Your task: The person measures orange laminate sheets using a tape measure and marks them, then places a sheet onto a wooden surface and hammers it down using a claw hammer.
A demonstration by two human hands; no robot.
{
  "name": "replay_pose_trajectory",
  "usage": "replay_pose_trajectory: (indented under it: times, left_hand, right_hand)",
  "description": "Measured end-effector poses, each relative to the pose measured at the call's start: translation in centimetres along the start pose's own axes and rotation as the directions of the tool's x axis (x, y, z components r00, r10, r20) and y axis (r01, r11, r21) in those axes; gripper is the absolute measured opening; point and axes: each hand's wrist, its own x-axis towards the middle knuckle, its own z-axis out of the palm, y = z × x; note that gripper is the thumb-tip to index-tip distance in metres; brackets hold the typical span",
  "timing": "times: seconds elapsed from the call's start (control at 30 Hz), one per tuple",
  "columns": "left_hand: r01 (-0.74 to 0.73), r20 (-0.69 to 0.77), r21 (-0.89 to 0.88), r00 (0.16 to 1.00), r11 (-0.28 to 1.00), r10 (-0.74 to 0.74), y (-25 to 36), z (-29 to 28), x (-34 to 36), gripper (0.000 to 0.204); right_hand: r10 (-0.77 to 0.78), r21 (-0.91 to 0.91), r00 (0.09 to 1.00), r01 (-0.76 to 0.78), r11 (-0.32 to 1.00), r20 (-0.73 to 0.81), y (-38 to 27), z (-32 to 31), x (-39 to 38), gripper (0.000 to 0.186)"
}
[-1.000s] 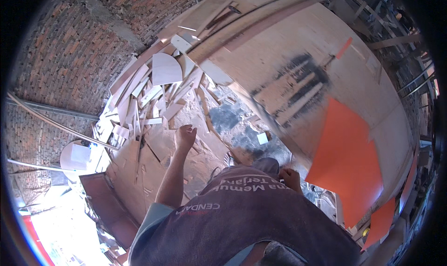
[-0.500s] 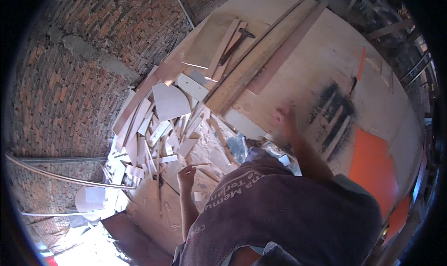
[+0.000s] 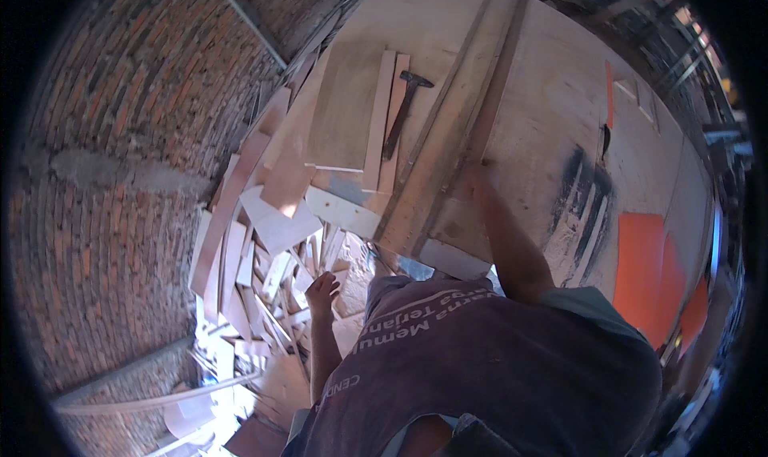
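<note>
My left hand [image 3: 322, 291] hangs over the heap of wood offcuts, its fingers curled together; anything in them is too small to make out. My right hand [image 3: 480, 186] is over the plywood-topped bench [image 3: 544, 97], at the near end of a reddish-brown wood strip [image 3: 490, 113]. Its fingers are blurred, so their grip is unclear. Alongside that strip runs a long, worn wooden board [image 3: 448, 149]. A hammer [image 3: 406, 109] with a dark head lies to its left, over narrow wood strips [image 3: 379, 121].
Offcuts [image 3: 276, 225] are heaped on the left below the bench. A brick wall [image 3: 120, 225] rises beyond them. Orange sheets [image 3: 638, 265] lie on the bench's right side, near a black smear [image 3: 580, 185]. A thin panel [image 3: 340, 109] sits at the far left.
My view has shifted, with the bench and my body turned in it. My right hand has moved from the bare plywood left to the reddish-brown strip. My left hand stays over the offcuts.
</note>
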Motion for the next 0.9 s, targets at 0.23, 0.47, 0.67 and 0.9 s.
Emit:
replay_pose_trajectory:
  times: [0.23,0.47,0.67,0.9]
  left_hand:
    - [0.137,0.244,-0.079,0.963,0.987,-0.114,9.1,1.0,9.6,0.058]
    - [0.221,0.336,-0.159,0.929,0.962,-0.158,11.9,2.2,15.1,0.054]
    - [0.329,0.513,-0.058,0.82,0.943,-0.255,11.8,5.3,17.7,0.038]
    - [0.303,0.499,-0.154,0.845,0.94,-0.191,11.0,4.3,18.2,0.041]
  right_hand:
    - [0.027,0.23,0.999,-0.022,0.973,-0.019,-10.2,-3.5,-10.6,0.02]
    - [-0.068,0.325,0.997,0.077,0.943,-0.04,-12.6,9.5,-11.7,0.015]
    - [-0.337,-0.109,0.857,0.406,0.908,0.39,-9.6,12.4,-5.9,0.022]
    - [0.028,-0.101,0.892,-0.082,0.992,-0.451,3.3,2.4,-23.7,0.042]
